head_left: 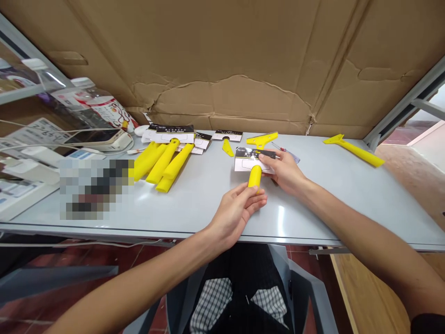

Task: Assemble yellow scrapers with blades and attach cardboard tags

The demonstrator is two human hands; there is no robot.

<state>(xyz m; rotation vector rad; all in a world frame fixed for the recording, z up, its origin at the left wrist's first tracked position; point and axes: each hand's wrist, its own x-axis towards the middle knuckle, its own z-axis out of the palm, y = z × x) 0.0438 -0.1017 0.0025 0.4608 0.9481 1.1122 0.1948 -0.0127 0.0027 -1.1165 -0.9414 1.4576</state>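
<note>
Brown cardboard (222, 46) backs a pale table (309, 213); red tiled floor (141, 264) below.

We find a passable lane over the desk (201, 204) between the left hand (236, 208) and the pile of yellow scrapers (166, 162). We note further bare surface between the right forearm (342, 215) and the lone yellow scraper (360, 152). Cardboard (222, 55) bars the rear; bottles (107, 106) and a phone (93, 138) obstruct the left end.

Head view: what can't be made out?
All head view:
Held yellow handle, lower end: hidden by the left hand.
Printed card, right part: partly covered by the right hand; fine print too small.
Dark patch, left: pixelated.
Black sleeve: cut off by frame edge.
</note>
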